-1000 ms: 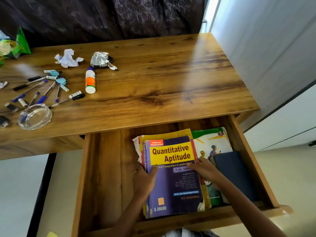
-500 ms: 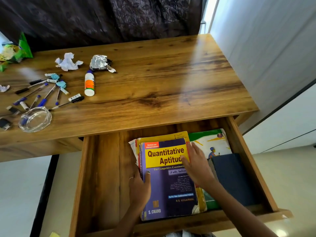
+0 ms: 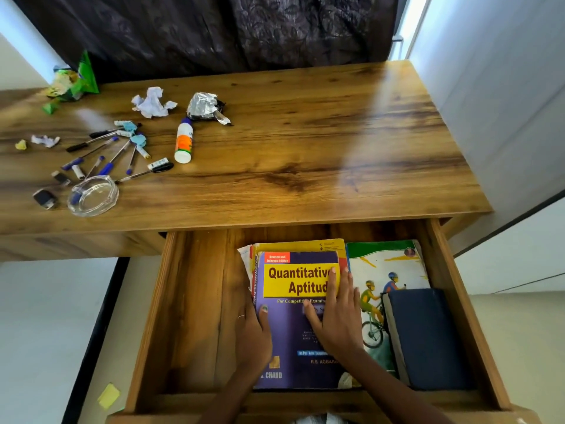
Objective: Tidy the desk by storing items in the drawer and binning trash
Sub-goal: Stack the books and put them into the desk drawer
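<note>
The wooden drawer [image 3: 189, 301] stands pulled out below the desk top [image 3: 305, 142]. Inside lies a purple and yellow "Quantitative Aptitude" book [image 3: 293, 332] on top of other books. My left hand [image 3: 253, 335] holds its left edge, thumb on the cover, fingers hidden below the spine. My right hand [image 3: 336, 313] presses flat on the cover with straight fingers. To the right lie a cyclist-cover book [image 3: 385, 267] and a dark blue book [image 3: 428, 338]. On the desk's left are several pens [image 3: 107, 154], a glue bottle [image 3: 183, 142], crumpled paper [image 3: 153, 102] and a foil wad [image 3: 204, 107].
A glass ashtray [image 3: 91, 195], small erasers [image 3: 46, 197], paper scraps [image 3: 46, 140] and a green snack wrapper [image 3: 73, 81] sit at the desk's left. A dark curtain [image 3: 214, 32] hangs behind. A white wall [image 3: 489, 102] bounds the right. A yellow note [image 3: 108, 394] lies on the floor.
The book has slid further back into the drawer under both hands. My right hand moved from the book's right edge up onto the cover, flat.
</note>
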`<action>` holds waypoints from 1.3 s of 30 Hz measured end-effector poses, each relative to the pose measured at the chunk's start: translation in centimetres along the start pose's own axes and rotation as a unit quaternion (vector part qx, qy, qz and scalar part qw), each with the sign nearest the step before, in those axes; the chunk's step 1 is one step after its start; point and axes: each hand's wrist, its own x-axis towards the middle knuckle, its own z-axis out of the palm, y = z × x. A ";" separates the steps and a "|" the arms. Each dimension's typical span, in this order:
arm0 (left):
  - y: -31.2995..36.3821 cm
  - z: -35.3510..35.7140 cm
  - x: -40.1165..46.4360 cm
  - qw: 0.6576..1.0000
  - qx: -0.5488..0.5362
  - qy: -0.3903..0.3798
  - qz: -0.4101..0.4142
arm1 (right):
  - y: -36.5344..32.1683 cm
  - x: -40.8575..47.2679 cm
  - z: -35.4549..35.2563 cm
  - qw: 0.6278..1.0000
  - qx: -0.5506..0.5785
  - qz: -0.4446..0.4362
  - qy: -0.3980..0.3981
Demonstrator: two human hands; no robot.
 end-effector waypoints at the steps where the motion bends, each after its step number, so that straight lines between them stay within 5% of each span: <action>1: 0.1 0.1 -0.2 1.000 0.010 0.015 0.008 | -0.1 0.0 0.0 1.000 -0.004 0.000 -0.001; 7: 1.2 0.4 -0.8 0.968 0.187 0.083 0.148 | -0.4 0.2 -0.4 0.996 -0.080 -0.032 0.020; 15: 1.4 -1.3 -1.7 0.942 0.291 -0.008 0.165 | -3.4 -0.4 -0.4 0.990 -0.062 -0.104 0.071; 21: -1.1 -4.9 -0.7 0.956 0.219 -0.020 0.196 | -9.5 -1.6 1.0 0.987 0.014 -0.154 0.047; 27: -4.9 -13.7 0.2 0.954 0.179 0.071 0.228 | -19.9 -3.0 4.2 0.980 0.045 -0.192 0.036; 39: -13.9 -31.2 4.0 0.958 0.124 0.109 0.235 | -38.3 -6.4 8.6 0.978 0.119 -0.167 0.038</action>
